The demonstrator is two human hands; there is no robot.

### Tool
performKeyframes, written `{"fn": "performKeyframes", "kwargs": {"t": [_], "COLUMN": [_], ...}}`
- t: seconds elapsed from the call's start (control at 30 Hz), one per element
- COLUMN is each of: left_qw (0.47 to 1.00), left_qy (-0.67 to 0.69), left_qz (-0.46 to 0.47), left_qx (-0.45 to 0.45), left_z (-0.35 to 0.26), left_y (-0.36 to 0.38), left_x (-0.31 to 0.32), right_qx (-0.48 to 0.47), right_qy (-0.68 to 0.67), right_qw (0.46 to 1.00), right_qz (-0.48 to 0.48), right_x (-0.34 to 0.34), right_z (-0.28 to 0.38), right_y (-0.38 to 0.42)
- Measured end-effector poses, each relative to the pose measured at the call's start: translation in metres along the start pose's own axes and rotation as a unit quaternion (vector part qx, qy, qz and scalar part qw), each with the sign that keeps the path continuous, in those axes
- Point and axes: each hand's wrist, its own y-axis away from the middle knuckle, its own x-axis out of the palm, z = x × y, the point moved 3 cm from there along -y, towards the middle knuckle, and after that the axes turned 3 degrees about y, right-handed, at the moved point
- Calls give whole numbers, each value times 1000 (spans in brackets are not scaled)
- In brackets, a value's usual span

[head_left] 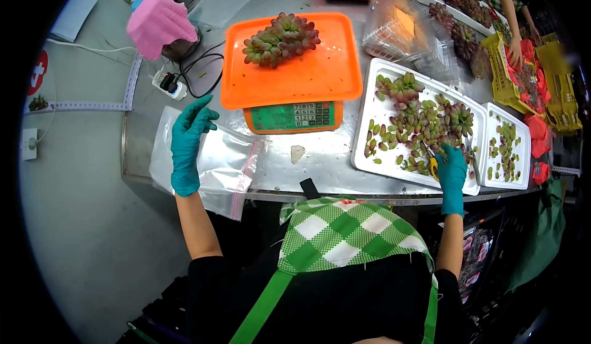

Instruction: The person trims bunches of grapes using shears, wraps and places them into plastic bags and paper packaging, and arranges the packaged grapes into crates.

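Note:
My left hand (192, 144), in a teal glove, is raised over a clear zip bag (215, 171) with its fingers apart and nothing in them. My right hand (453, 170), gloved alike, reaches down into a white tray (394, 67) of succulent rosettes (425, 119) and loose leaves. Its fingers are bent and drawn together; what they hold is hidden. Yellow-handled scissors (434, 168) lie right against its thumb side. A metal tool (475, 166) rests on its other side. One large succulent (282, 40) sits on the orange pan (332, 76) of a digital scale (292, 117).
A smaller white tray (524, 150) of leaves adjoins the first. Clear plastic boxes (394, 27) are stacked behind. A pink cloth (161, 24), black cable (206, 67) and power strip (169, 84) lie left. Another person's hand (514, 53) is over a yellow crate (502, 76).

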Motion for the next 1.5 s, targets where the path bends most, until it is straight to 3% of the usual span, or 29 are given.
{"fn": "performKeyframes", "kwargs": {"t": [0.03,0.1,0.17,0.2,0.27,0.4,0.47,0.67,0.73,0.77,0.83,1.0,1.13,1.17,1.27,1.33,1.4,1.5], "left_qw": [1000,1000,997,997,990,961,962,941,936,937,932,937,952,952,950,946,949,950], "left_qy": [5,-1,19,30,82,168,145,204,208,198,200,211,182,182,189,200,173,125], "left_qz": [3,-7,-31,-39,-56,-32,3,-34,-71,-87,-115,-75,-14,-5,17,32,52,93], "left_qx": [-9,-30,-61,-59,-98,-215,-230,-269,-273,-275,-278,-269,-247,-247,-249,-254,-259,-271], "left_z": [7,20,31,36,48,82,92,113,117,121,127,118,107,106,103,100,92,83], "left_y": [5,16,37,47,72,125,147,197,207,209,214,194,171,167,151,139,124,102], "left_x": [-3,-6,-4,-1,9,39,53,52,40,34,27,28,33,35,40,45,49,57], "right_qx": [-51,-76,-107,-200,-215,-438,-495,-650,-674,-679,-661,-644,-621,-608,-492,-406,-341,-125], "right_qy": [-40,-253,-373,-333,-406,-430,-419,-158,-98,-149,-187,-174,-274,-308,-415,-477,-467,-418], "right_qw": [997,964,920,919,868,769,724,685,686,687,698,729,697,703,738,739,803,899], "right_qz": [-40,-28,65,62,191,180,235,289,256,210,201,154,230,202,202,250,145,33], "right_x": [-12,-28,-26,-25,-10,35,54,95,113,122,124,136,127,122,50,32,10,30], "right_z": [28,92,151,180,240,358,414,507,510,507,505,502,488,479,433,385,328,210], "right_y": [-11,-28,-36,-37,-31,-7,7,47,57,60,55,55,52,48,22,5,-11,-21]}}
